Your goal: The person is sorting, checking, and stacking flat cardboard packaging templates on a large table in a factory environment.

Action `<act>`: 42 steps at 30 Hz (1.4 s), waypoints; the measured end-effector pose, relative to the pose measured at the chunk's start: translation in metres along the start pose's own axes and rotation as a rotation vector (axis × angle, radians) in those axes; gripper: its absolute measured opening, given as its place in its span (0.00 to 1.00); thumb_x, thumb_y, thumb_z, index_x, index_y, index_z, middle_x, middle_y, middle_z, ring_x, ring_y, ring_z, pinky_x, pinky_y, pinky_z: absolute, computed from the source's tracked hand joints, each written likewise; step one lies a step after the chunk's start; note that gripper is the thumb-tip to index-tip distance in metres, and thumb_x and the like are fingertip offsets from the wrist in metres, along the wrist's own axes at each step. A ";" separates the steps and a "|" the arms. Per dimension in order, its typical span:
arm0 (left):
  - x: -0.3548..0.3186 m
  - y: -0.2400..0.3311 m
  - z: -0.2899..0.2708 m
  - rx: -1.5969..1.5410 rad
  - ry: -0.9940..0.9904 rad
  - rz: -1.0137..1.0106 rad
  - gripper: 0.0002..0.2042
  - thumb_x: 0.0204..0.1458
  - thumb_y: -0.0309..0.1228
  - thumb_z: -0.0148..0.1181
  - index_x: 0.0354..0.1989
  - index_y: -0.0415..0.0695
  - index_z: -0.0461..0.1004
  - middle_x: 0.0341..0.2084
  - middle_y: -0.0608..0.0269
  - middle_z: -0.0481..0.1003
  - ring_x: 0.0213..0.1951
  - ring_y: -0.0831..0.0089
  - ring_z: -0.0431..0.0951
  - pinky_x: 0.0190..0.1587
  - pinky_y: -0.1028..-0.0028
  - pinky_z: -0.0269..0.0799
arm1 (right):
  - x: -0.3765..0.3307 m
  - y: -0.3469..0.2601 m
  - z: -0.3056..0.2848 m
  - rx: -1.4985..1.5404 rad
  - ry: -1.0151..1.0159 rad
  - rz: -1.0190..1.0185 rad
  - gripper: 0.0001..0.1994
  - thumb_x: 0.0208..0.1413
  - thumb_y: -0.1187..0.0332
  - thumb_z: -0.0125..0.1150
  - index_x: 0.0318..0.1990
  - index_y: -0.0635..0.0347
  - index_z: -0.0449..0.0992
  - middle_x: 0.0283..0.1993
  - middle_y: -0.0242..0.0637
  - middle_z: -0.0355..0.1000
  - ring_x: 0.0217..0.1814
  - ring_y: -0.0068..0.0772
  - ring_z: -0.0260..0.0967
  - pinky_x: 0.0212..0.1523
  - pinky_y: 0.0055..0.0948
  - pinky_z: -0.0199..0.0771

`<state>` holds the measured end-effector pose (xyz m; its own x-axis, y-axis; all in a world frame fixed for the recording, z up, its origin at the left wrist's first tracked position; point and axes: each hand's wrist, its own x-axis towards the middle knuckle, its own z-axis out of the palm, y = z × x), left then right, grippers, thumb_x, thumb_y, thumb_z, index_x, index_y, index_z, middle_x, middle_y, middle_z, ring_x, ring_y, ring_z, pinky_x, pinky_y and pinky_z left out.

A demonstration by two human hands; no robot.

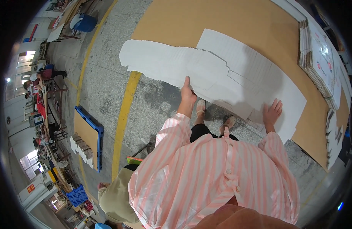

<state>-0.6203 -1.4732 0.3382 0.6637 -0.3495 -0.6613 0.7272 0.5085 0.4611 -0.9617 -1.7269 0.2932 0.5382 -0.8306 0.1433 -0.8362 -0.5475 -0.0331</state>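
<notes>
A long white die-cut cardboard sheet with a stepped edge lies across the middle, its left end jutting past the brown cardboard and over the floor. Against it, farther back, lies a second white cardboard piece with fine crease lines; the stepped line between them makes their overlap hard to read. My left hand grips the near edge of the long sheet, thumb on top and the other fingers hidden underneath. On the right part of the white cardboard, my right hand rests flat with its fingers apart.
Stacked white printed cardboard stands at the right. To the left, a blue pallet carries brown board and cut pieces. A person in light trousers is close at my lower left. Several people work along far-left tables. Yellow lines cross the floor.
</notes>
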 end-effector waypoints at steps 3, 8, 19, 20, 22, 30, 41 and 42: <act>0.007 -0.002 -0.008 0.066 -0.001 0.065 0.21 0.51 0.35 0.55 0.52 0.37 0.62 0.47 0.55 0.68 0.49 0.61 0.68 0.52 0.62 0.64 | 0.001 -0.003 -0.002 0.010 -0.010 0.009 0.36 0.52 0.45 0.44 0.63 0.56 0.47 0.67 0.46 0.39 0.70 0.45 0.31 0.64 0.47 0.33; 0.001 -0.002 -0.014 0.463 0.103 0.340 0.25 0.48 0.33 0.59 0.51 0.33 0.59 0.49 0.49 0.64 0.50 0.58 0.66 0.51 0.62 0.63 | 0.000 -0.005 -0.001 0.033 -0.011 0.015 0.36 0.52 0.45 0.45 0.63 0.56 0.48 0.67 0.46 0.39 0.70 0.45 0.31 0.64 0.47 0.33; 0.005 0.015 0.004 0.232 -0.108 -0.043 0.21 0.50 0.59 0.45 0.33 0.52 0.66 0.29 0.70 0.72 0.27 0.75 0.72 0.20 0.75 0.61 | 0.000 -0.001 -0.005 0.047 0.034 0.014 0.37 0.47 0.47 0.53 0.61 0.60 0.53 0.64 0.51 0.47 0.67 0.50 0.39 0.62 0.50 0.37; -0.009 0.008 0.034 0.237 -0.070 -0.046 0.20 0.51 0.56 0.46 0.31 0.50 0.68 0.25 0.70 0.72 0.25 0.76 0.71 0.20 0.76 0.62 | -0.006 0.008 -0.001 0.064 0.085 0.004 0.38 0.47 0.48 0.54 0.61 0.61 0.52 0.63 0.52 0.47 0.67 0.50 0.40 0.62 0.50 0.37; 0.005 0.030 0.015 0.588 -0.265 0.051 0.13 0.52 0.41 0.54 0.34 0.44 0.71 0.27 0.65 0.74 0.27 0.75 0.73 0.23 0.76 0.65 | 0.003 -0.013 -0.007 0.040 -0.021 0.038 0.36 0.50 0.47 0.49 0.62 0.59 0.51 0.65 0.50 0.43 0.69 0.50 0.34 0.64 0.52 0.33; -0.001 -0.001 0.020 1.351 -0.214 0.619 0.09 0.49 0.29 0.57 0.33 0.35 0.72 0.31 0.60 0.75 0.31 0.74 0.73 0.33 0.73 0.69 | -0.001 -0.007 -0.031 0.049 -0.113 0.114 0.35 0.52 0.45 0.44 0.63 0.55 0.48 0.67 0.46 0.39 0.70 0.47 0.29 0.64 0.52 0.28; -0.001 0.005 0.020 1.249 -0.256 0.559 0.07 0.50 0.27 0.55 0.33 0.34 0.73 0.30 0.62 0.75 0.31 0.77 0.72 0.36 0.77 0.67 | -0.005 0.000 -0.023 0.025 -0.146 0.142 0.36 0.52 0.42 0.42 0.64 0.51 0.46 0.68 0.44 0.37 0.70 0.45 0.27 0.65 0.51 0.27; 0.001 0.005 0.017 1.249 -0.252 0.560 0.07 0.50 0.27 0.55 0.33 0.34 0.73 0.30 0.62 0.75 0.31 0.77 0.72 0.36 0.77 0.67 | -0.004 -0.001 -0.024 0.041 -0.150 0.147 0.36 0.52 0.43 0.42 0.64 0.51 0.46 0.68 0.44 0.37 0.70 0.45 0.27 0.65 0.51 0.27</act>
<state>-0.6129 -1.4840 0.3504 0.8317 -0.5336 -0.1533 -0.0584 -0.3587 0.9316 -0.9655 -1.7207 0.3166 0.4234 -0.9058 -0.0144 -0.9033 -0.4209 -0.0836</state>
